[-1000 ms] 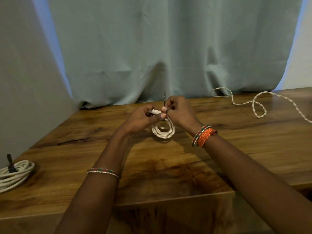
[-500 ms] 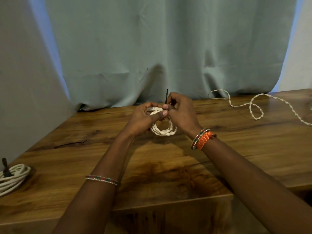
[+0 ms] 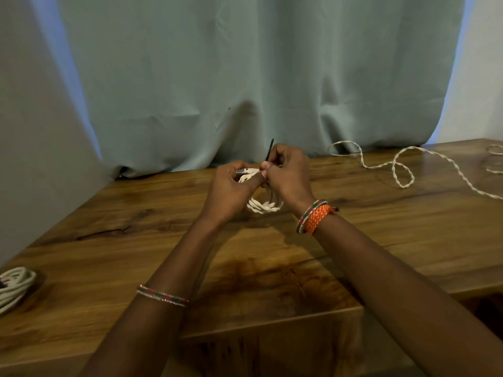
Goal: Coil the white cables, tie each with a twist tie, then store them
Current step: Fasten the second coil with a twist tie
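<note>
Coil of white cable hangs between the two hands above the middle of the wooden surface, its lower loops showing below the palms while its upper part is hidden in the grip. The left hand curls round the top of the coil, thumb stretched across toward the other hand, and a metal plug end sticks out beside its fingers. The right hand is closed in a pinch on a thin dark twist tie, whose free end stands up above the knuckles; whether the tie already goes round the loops cannot be told, since the fingers cover that spot. The two thumbs touch just above the coil.

On the right wrist sit an orange braided bracelet and a beaded one just beside it; a beaded bracelet also circles the left forearm.

Well apart to the right, a loose white cable lies uncoiled on the surface, looping once and trailing off toward the right edge. At the far left edge a second bundle of coiled white cable rests on the surface, partly cut off by the frame, with something dark on it too small to make out. A pale green curtain hangs behind the surface
</note>
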